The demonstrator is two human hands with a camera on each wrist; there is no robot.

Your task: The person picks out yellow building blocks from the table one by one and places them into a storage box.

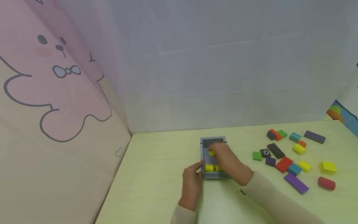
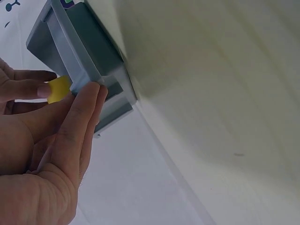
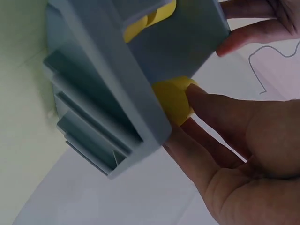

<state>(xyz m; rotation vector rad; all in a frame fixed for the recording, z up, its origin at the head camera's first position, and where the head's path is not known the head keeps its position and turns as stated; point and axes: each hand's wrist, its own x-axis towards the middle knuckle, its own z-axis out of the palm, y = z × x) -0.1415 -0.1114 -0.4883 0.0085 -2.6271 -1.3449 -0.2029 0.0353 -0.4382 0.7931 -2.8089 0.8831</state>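
I held a yellow block [image 3: 172, 99] in my right hand [image 1: 227, 160], pinched between thumb and fingers, over the grey box [image 1: 215, 175]. From the right wrist it showed right at the box's edge (whether it touched the wall there, I couldn't tell). My left hand [image 1: 192, 183] was at the near left of the box, its fingers stretched out fairly straight with the tips against the edge, curled round nothing.

Inside the box, at the end nearest me, lay a yellow cylinder [image 1: 209, 168] on its side, and just beside it another yellow piece [image 1: 218, 168], partly hidden by my right hand. The box itself sat near the middle of the pale surface [image 1: 156, 161].

Well apart, to my right, loose blocks were scattered. A red block [image 1: 284, 164] touched a blue block [image 1: 294, 169], with a purple slab [image 1: 296, 183] near them and a black slab [image 1: 275, 151] beyond. Farther right lay a larger yellow wedge-like piece [image 1: 328, 167] and, nearer me, a red cylinder [image 1: 326, 184]. A whitish curtain [image 1: 212, 77] hung behind the surface, and on my left a pink cartoon animal [image 1: 70, 93] covered much of the side cloth [image 1: 84, 161]
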